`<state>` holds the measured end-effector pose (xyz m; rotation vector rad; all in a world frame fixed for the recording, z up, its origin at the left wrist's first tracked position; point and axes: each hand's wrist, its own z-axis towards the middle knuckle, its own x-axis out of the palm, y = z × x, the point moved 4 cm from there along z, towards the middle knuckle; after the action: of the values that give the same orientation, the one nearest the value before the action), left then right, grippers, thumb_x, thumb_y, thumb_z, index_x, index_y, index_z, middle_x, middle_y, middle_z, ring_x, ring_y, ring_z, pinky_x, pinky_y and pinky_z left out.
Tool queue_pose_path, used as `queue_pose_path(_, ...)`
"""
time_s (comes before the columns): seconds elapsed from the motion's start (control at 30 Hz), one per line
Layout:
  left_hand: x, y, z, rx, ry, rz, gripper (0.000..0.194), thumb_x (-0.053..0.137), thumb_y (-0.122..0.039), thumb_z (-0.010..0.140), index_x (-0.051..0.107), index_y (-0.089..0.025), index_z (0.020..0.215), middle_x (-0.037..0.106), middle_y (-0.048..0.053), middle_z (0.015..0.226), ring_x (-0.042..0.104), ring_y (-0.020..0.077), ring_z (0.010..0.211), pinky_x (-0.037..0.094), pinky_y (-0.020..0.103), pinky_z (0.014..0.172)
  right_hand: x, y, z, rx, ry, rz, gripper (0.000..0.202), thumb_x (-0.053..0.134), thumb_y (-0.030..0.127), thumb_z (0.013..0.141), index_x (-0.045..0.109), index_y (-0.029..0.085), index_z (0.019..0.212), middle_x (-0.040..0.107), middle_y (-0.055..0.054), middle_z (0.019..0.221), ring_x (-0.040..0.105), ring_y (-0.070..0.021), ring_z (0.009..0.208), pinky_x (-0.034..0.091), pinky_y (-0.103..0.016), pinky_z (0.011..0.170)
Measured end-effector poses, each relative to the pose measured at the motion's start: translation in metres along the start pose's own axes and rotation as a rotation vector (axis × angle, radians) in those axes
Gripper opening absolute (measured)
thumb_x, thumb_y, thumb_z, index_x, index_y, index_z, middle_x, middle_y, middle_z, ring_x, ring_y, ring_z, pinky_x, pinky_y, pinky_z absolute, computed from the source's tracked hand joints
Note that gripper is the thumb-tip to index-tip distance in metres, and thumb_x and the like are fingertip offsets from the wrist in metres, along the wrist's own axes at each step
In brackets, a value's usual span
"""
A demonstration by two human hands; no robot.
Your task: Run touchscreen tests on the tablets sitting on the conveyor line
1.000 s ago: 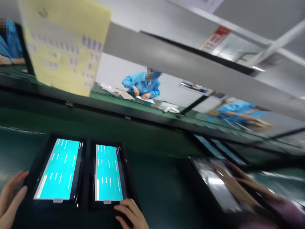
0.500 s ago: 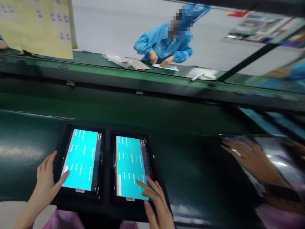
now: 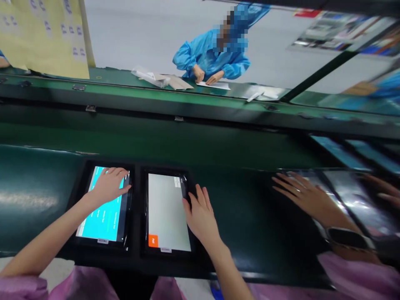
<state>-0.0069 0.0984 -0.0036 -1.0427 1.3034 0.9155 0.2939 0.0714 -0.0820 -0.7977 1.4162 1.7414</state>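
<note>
Two tablets lie side by side on the dark green bench. The left tablet (image 3: 103, 225) shows a cyan screen with rows of small text. My left hand (image 3: 110, 184) reaches across its upper part, fingers apart and fingertips near the top right corner of the screen; whether they touch the glass I cannot tell. On the right tablet (image 3: 167, 212) is a pale grey screen with an orange button at the lower left and small white boxes at the upper right. My right hand (image 3: 201, 214) rests along that tablet's right edge, fingers extended and holding nothing.
At the right, a co-worker's hand (image 3: 304, 196) with a ring and wristwatch lies by shiny flat devices (image 3: 359, 200). More tablets (image 3: 340, 154) sit behind. Across the green ledge (image 3: 131, 92), a person in blue (image 3: 209, 58) handles white paper. Yellow sheets (image 3: 43, 41) hang upper left.
My left hand has moved from the left tablet's lower left edge up over its screen. My right hand went up to the right tablet's edge, and that screen turned from cyan to pale grey.
</note>
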Motion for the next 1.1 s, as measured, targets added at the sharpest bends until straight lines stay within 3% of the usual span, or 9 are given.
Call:
queue_pose_path(0.07, 0.007, -0.011, 0.025, -0.001, 0.015, 0.023, 0.044, 0.06, -0.035, 0.083, 0.055, -0.017, 0.123, 0.055, 0.012, 0.13, 0.051, 0.0295, 0.118, 0.035, 0.046, 0.105, 0.006, -0.002, 0.005, 0.047, -0.01, 0.029, 0.056, 0.028, 0.047, 0.095, 0.063, 0.006, 0.112, 0.036, -0.023, 0.147, 0.018, -0.038, 0.143, 0.028, -0.06, 0.111)
queue_pose_path(0.13, 0.011, -0.017, 0.035, -0.037, 0.003, 0.052, 0.05, 0.061, -0.032, 0.08, 0.052, -0.014, 0.125, 0.053, 0.015, 0.131, 0.05, 0.032, 0.118, 0.029, 0.053, 0.109, 0.009, -0.006, 0.009, 0.079, -0.025, 0.055, 0.054, 0.027, 0.045, 0.095, 0.065, 0.008, 0.108, 0.039, -0.021, 0.145, 0.02, -0.0372, 0.143, 0.034, -0.057, 0.109)
queue_pose_path(0.27, 0.01, -0.017, 0.031, -0.091, -0.003, 0.1, 0.055, 0.062, -0.032, 0.075, 0.052, -0.008, 0.123, 0.054, 0.019, 0.126, 0.051, 0.0342, 0.114, 0.015, 0.064, 0.111, 0.013, -0.009, 0.016, 0.112, -0.035, 0.085, 0.048, 0.032, 0.044, 0.094, 0.067, 0.012, 0.104, 0.035, -0.018, 0.147, 0.021, -0.0366, 0.143, 0.038, -0.054, 0.107)
queue_pose_path(0.37, 0.008, -0.01, 0.029, -0.122, 0.01, 0.128, 0.058, 0.066, -0.033, 0.07, 0.053, -0.004, 0.119, 0.055, 0.021, 0.119, 0.053, 0.0362, 0.108, 0.016, 0.067, 0.108, 0.014, -0.004, 0.018, 0.119, -0.023, 0.069, 0.046, 0.039, 0.045, 0.092, 0.064, 0.011, 0.112, 0.032, -0.021, 0.148, 0.019, -0.039, 0.143, 0.037, -0.058, 0.105)
queue_pose_path(0.63, 0.015, -0.013, 0.025, -0.141, -0.031, 0.16, 0.055, 0.058, -0.03, 0.077, 0.05, -0.003, 0.124, 0.051, 0.022, 0.125, 0.052, 0.0376, 0.107, 0.018, 0.068, 0.107, 0.009, 0.005, 0.013, 0.154, 0.012, 0.009, 0.041, 0.039, 0.042, 0.095, 0.061, 0.012, 0.112, 0.03, -0.022, 0.149, 0.015, -0.0389, 0.144, 0.037, -0.059, 0.103)
queue_pose_path(0.97, 0.019, -0.022, 0.03, -0.168, -0.076, 0.116, 0.039, 0.048, -0.021, 0.081, 0.056, 0.0, 0.113, 0.056, 0.023, 0.112, 0.054, 0.037, 0.101, 0.015, 0.066, 0.108, 0.016, -0.007, 0.021, 0.19, 0.104, -0.013, 0.04, 0.042, 0.037, 0.093, 0.056, 0.018, 0.125, 0.023, -0.019, 0.154, 0.017, -0.0411, 0.143, 0.039, -0.064, 0.098)
queue_pose_path(1.1, 0.01, -0.002, 0.03, -0.114, -0.047, -0.001, 0.04, 0.049, -0.027, 0.082, 0.057, -0.004, 0.114, 0.057, 0.02, 0.116, 0.053, 0.0367, 0.108, 0.021, 0.061, 0.111, 0.013, -0.008, 0.024, 0.155, 0.1, 0.016, 0.043, 0.044, 0.042, 0.093, 0.054, 0.02, 0.128, 0.028, -0.018, 0.152, 0.019, -0.0427, 0.142, 0.04, -0.065, 0.098)
